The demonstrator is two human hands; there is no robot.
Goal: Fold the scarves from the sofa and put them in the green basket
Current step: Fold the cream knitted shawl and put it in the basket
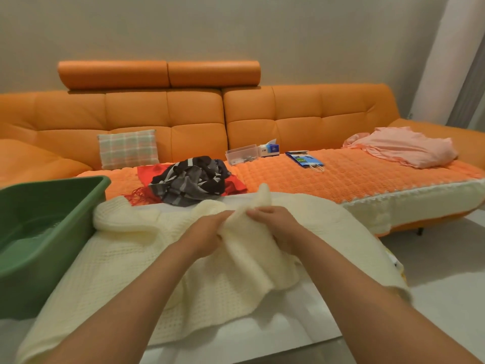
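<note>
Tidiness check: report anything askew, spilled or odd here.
The striped scarf lies crumpled in a heap on the red scarf on the sofa. Nothing looks spilled or damaged.

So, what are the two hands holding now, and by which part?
The left hand and the right hand both grip the cream knitted scarf at a raised, bunched fold between them.

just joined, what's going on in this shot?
A person is working on a cream scarf spread over a white table. The left hand and right hand both grip a bunched part of it near the middle. A grey striped scarf lies crumpled on a red scarf on the sofa. No scarf shows in the visible part of the green basket at the left.
</note>
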